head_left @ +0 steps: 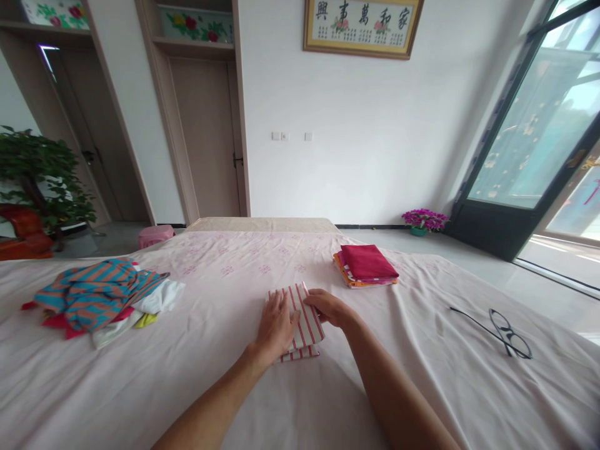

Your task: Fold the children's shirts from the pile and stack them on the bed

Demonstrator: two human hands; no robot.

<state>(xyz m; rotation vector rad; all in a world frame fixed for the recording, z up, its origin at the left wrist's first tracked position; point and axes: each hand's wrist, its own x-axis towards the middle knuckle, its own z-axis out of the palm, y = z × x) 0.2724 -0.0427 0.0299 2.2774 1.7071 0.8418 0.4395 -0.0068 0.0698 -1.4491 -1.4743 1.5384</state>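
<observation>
A folded cream cloth with red stripes (pixel 307 328) lies on the pale pink sheet (pixel 225 387) in front of me, its lower layer showing at the near edge. Flat on the cloth's left part rests my left hand (pixel 275 325), fingers stretched out. My right hand (pixel 328 306) has its fingers curled at the cloth's far right edge and grips it there; the fingertips are partly hidden. Beyond it, to the right, sits a stack of folded cloths (pixel 368 264) with a dark red one on top and orange patterned edges below.
A loose heap of clothes (pixel 100 294), with a blue and orange striped piece on top, lies at left. Black-framed glasses (pixel 509 334) rest at right. Past the sheet stand a pink stool (pixel 156 235) and a pot of purple flowers (pixel 424 220).
</observation>
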